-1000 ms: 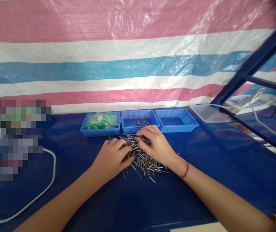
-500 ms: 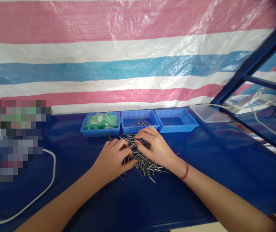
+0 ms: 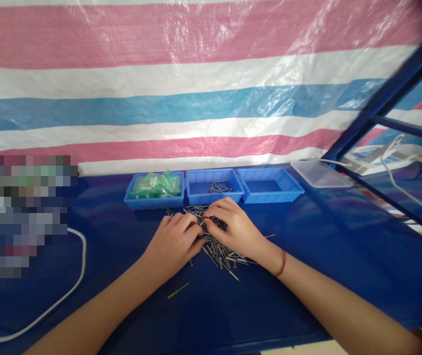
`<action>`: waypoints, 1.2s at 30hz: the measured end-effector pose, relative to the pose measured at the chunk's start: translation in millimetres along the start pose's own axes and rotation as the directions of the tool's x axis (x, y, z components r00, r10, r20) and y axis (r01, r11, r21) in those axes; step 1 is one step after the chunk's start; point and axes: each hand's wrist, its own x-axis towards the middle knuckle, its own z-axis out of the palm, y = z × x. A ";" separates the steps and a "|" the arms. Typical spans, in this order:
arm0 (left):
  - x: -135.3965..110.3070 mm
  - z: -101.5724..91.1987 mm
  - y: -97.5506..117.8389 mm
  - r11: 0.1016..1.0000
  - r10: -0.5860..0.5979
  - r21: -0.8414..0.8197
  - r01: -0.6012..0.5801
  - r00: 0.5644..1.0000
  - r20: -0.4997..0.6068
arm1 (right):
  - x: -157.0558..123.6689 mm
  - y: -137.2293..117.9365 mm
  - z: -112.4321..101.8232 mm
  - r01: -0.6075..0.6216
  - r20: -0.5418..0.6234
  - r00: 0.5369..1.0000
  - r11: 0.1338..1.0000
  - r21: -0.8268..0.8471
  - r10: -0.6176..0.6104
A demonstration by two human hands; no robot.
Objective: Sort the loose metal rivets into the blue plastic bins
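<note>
A pile of thin, nail-like metal pins (image 3: 222, 250) lies on the blue tabletop. My left hand (image 3: 175, 240) rests at the pile's left side, its fingers curled and the thumb drawn in close. Over the upper right of the pile is my right hand (image 3: 235, 226), fingers bent, thumb and forefinger tips close together by the left fingertips. Whatever is between the fingertips of either hand is hidden or too small to make out. One loose pin (image 3: 178, 291) lies apart, nearer the front, below my left hand.
Behind the pile, three blue bins stand in a row: the left bin (image 3: 155, 202) holds green-and-clear plastic packets, the middle bin (image 3: 214, 197) a few pins, the right bin (image 3: 270, 197) nothing visible. A clear lid (image 3: 322, 175) lies farther right. A white cable (image 3: 84, 246) curves at left.
A single pin now shows on the table below my left hand, where none was visible. My left thumb has drawn in towards the fingers, and my right fingertips have shifted slightly left.
</note>
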 end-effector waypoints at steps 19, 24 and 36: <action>0.4 -0.8 -4.4 0.990 0.079 0.111 -0.084 0.996 0.048 | -0.5 0.5 2.9 -0.014 0.030 0.999 1.000 0.015 0.013; -1.1 -5.4 -7.0 0.997 0.063 0.036 -0.065 0.997 0.040 | -0.3 1.1 0.5 -0.051 0.007 0.999 0.999 0.002 0.051; -0.6 -6.2 -11.8 0.994 0.097 -0.063 -0.091 0.990 0.100 | -0.4 -0.1 1.5 -0.040 0.040 0.998 0.999 0.015 0.040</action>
